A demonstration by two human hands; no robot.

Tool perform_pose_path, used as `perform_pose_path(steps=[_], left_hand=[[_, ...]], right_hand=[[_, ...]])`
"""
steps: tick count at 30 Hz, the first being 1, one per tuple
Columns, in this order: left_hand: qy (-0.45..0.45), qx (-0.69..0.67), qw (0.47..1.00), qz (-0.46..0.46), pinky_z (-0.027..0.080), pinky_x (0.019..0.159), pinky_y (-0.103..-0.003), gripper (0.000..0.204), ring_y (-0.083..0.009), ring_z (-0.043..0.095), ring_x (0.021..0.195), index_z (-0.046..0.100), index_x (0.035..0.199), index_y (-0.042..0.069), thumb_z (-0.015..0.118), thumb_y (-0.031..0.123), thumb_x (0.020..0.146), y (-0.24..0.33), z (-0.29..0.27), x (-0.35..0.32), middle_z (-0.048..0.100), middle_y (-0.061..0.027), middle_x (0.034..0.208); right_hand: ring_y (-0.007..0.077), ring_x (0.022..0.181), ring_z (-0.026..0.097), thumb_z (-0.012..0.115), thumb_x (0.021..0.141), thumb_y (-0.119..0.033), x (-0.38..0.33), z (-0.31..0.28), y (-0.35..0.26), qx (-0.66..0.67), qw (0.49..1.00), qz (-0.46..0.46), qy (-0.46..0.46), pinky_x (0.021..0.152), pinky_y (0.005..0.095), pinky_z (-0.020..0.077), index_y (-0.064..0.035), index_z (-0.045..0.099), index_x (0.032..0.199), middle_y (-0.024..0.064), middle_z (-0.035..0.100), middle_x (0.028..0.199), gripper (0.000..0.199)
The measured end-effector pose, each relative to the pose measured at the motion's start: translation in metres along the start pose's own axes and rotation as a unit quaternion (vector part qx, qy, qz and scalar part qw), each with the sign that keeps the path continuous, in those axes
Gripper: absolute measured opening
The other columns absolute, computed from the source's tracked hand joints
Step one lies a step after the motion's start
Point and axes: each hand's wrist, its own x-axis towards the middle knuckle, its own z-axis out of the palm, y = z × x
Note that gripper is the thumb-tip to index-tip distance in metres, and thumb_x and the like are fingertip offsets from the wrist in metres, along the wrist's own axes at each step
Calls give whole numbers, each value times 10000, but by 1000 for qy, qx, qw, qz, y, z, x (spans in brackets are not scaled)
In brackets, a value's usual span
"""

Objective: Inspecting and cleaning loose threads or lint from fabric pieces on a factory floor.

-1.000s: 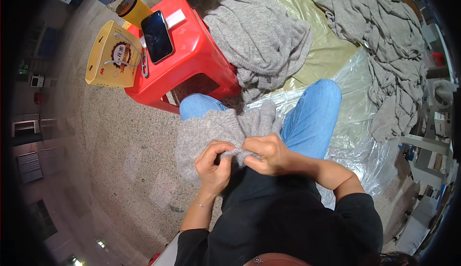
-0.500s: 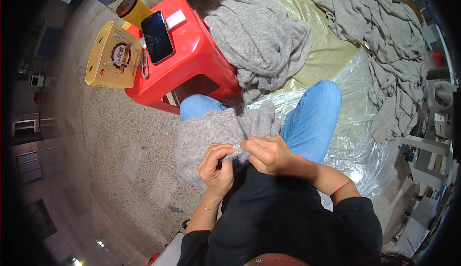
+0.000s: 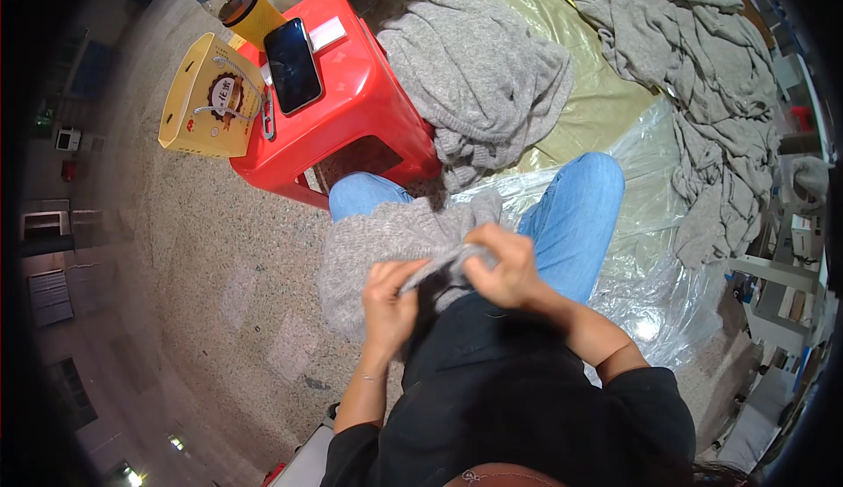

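Observation:
A grey knitted garment (image 3: 373, 241) lies bunched across my lap, over my blue jeans. My left hand (image 3: 389, 304) pinches one part of its edge between thumb and fingers. To the right, my right hand (image 3: 507, 269) is closed on the same edge, its fingers curled over the fabric. Between the two hands the knit is drawn into a narrow, slightly blurred strip. Whether anything small is also between the fingertips cannot be seen.
Ahead to the left stands a red plastic stool (image 3: 351, 105) bearing a phone (image 3: 293, 67), small snips (image 3: 269, 120) and a yellow-sleeved bottle (image 3: 244, 8). A yellow paper bag (image 3: 198, 122) is beside it. Grey knitwear piles (image 3: 479, 65) (image 3: 667, 39) lie on plastic sheeting (image 3: 606, 92).
My hands have moved apart, the right one going up and to the right. The edge, earlier pinched close between both hands, now stretches between them.

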Motion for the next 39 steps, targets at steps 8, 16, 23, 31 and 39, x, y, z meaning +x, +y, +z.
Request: perform_pose_path(steps=[8, 16, 23, 31, 39], left_hand=[[-27, -474, 798, -372, 477, 687, -230, 149, -87, 606, 731, 654, 936, -30, 674, 69, 827, -19, -33, -9, 672, -48, 841], [-40, -467, 825, -315, 471, 697, -232, 154, -75, 593, 729, 650, 930, -11, 692, 95, 826, -12, -23, -4, 666, -33, 843], [-35, -429, 846, -314, 476, 691, -224, 194, -79, 597, 727, 642, 947, -6, 722, 57, 782, -3, -10, 6, 654, -23, 847], [37, -390, 885, -253, 469, 677, -195, 169, -58, 576, 724, 628, 908, -19, 704, -52, 760, -6, 9, 9, 625, -16, 817], [273, -398, 856, -186, 395, 589, -154, 150, -24, 514, 645, 638, 883, -25, 588, -101, 763, -5, 33, 21, 610, 4, 789]], right_hand=[[171, 792, 555, 641, 771, -111, 26, -19, 8, 120, 962, 192, -154, 678, 280, 441, -18, 608, 994, 62, 548, 865, 244], [125, 792, 487, 654, 839, -114, 28, 21, 3, 239, 935, 128, -230, 669, 259, 403, -8, 611, 828, 48, 500, 904, 115], [62, 634, 423, 623, 865, -134, 23, 22, 6, 239, 908, 259, -226, 535, 236, 331, -10, 600, 801, -4, 495, 721, 141], [162, 559, 476, 591, 880, -128, 28, 16, -9, 125, 951, 152, -239, 536, 281, 375, 7, 576, 821, 71, 515, 642, 148], [360, 693, 585, 600, 822, -84, 17, 32, -24, 55, 981, 6, -187, 547, 430, 449, -31, 513, 838, 127, 561, 748, 103]])
